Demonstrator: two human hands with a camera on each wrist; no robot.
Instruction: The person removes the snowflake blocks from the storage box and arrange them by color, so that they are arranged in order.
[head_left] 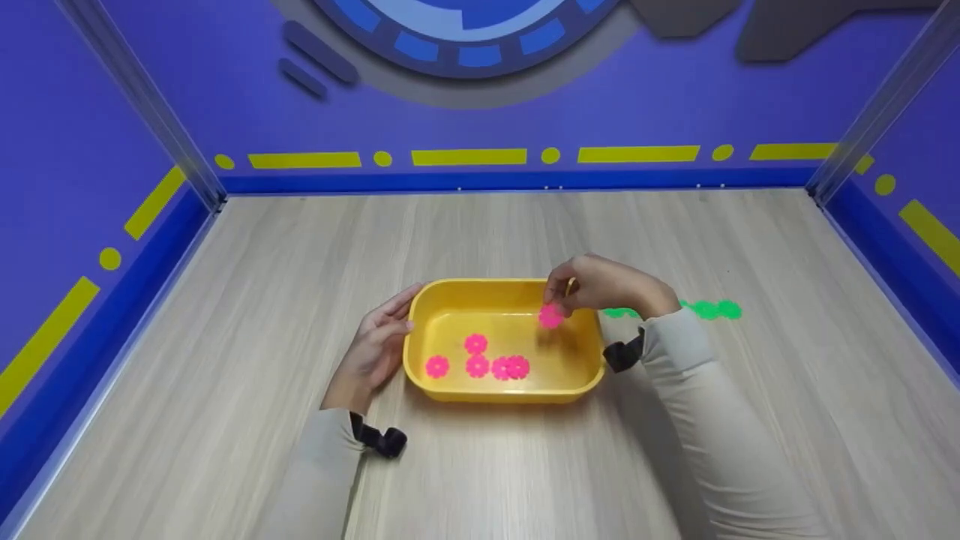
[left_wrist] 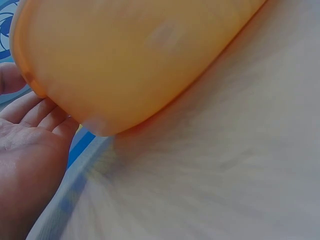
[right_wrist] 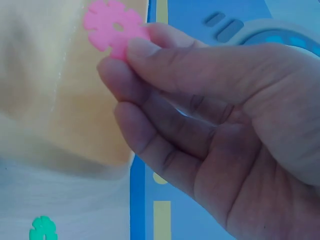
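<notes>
A yellow plastic bin (head_left: 504, 396) stands on the table with several pink snowflake discs (head_left: 477, 366) lying on its floor. At its left end my left hand (head_left: 373, 346) holds the wall, thumb at the rim and fingers along the outside; the left wrist view shows the palm (left_wrist: 30, 145) beside the bin's side (left_wrist: 125, 65). Above the bin's right part, my right hand (head_left: 600, 283) pinches one pink snowflake disc (head_left: 551, 316) between thumb and fingertips. Close up in the right wrist view, this notched disc (right_wrist: 107, 25) has a small slot in its middle.
Green snowflake discs (head_left: 706, 309) lie in a row on the table right of the bin, partly hidden behind my right hand and wrist. Blue-purple panels (head_left: 480, 124) with yellow markings enclose the wooden tabletop (head_left: 300, 247) at the back and both sides.
</notes>
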